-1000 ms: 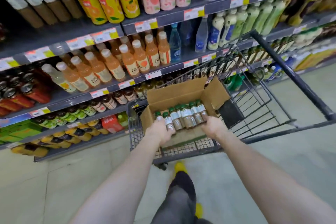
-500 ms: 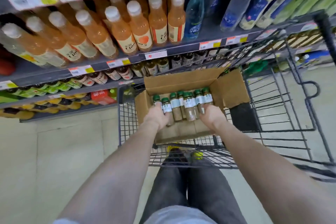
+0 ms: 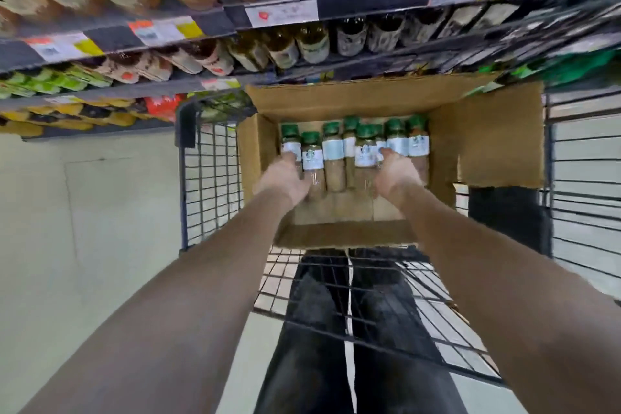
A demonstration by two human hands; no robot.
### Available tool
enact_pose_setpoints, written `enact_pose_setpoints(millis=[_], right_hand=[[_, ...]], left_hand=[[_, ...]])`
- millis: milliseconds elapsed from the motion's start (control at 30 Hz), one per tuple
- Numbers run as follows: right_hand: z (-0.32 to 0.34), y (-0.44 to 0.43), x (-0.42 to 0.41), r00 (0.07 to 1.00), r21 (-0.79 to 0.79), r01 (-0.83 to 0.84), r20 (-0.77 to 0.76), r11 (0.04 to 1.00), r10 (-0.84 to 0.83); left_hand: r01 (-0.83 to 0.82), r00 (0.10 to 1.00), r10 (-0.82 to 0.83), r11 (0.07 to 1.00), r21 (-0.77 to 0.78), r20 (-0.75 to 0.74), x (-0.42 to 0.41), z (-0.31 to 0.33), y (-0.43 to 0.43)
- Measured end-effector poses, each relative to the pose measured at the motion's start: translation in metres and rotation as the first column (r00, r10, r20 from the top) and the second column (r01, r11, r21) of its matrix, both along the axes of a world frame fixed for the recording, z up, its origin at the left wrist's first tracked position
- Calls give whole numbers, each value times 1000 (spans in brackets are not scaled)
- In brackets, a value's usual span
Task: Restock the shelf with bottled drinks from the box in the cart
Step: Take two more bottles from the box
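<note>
An open cardboard box [image 3: 497,134] stands in the wire cart [image 3: 211,175]. Several green-capped brown drink bottles [image 3: 333,151] with white labels stand upright along the box's far side. Both my hands are down inside the box. My left hand [image 3: 285,180] curls round a bottle at the left end of the row. At the right part of the row, my right hand [image 3: 396,171] curls round another bottle. The fingertips of both are hidden among the bottles. The picture is blurred by motion.
The dark shelf unit [image 3: 201,28] with price tags runs across the top, just beyond the cart. Similar brown bottles [image 3: 312,44] lie on the shelf level with the box. Orange drinks sit above, green and yellow packs lower left. My dark trouser legs show under the cart's wire.
The view has dropped closer and more steeply onto the box, so the shelves have slid up. Both hands have stayed on the bottles, reaching slightly deeper into the row.
</note>
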State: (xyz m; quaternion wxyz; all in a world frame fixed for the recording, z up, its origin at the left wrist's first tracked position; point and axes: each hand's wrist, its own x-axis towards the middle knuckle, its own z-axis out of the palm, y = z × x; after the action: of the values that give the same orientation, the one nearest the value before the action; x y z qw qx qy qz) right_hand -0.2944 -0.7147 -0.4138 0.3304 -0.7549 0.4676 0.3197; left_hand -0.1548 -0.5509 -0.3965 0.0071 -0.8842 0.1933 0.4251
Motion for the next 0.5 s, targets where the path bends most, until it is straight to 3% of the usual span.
enact_pose_setpoints(millis=[233, 367, 500], right_hand=[[-68, 1, 11, 968, 86, 239, 52, 967, -244], [-91, 3, 16, 972, 5, 213, 100, 977, -212], [-104, 5, 14, 942, -7, 291, 176, 957, -285]], left_hand=[[-46, 997, 43, 998, -40, -66, -7, -68, -28], [-105, 993, 104, 994, -26, -55, -7, -99, -34], [-97, 994, 97, 995, -15, -50, -7, -117, -34]])
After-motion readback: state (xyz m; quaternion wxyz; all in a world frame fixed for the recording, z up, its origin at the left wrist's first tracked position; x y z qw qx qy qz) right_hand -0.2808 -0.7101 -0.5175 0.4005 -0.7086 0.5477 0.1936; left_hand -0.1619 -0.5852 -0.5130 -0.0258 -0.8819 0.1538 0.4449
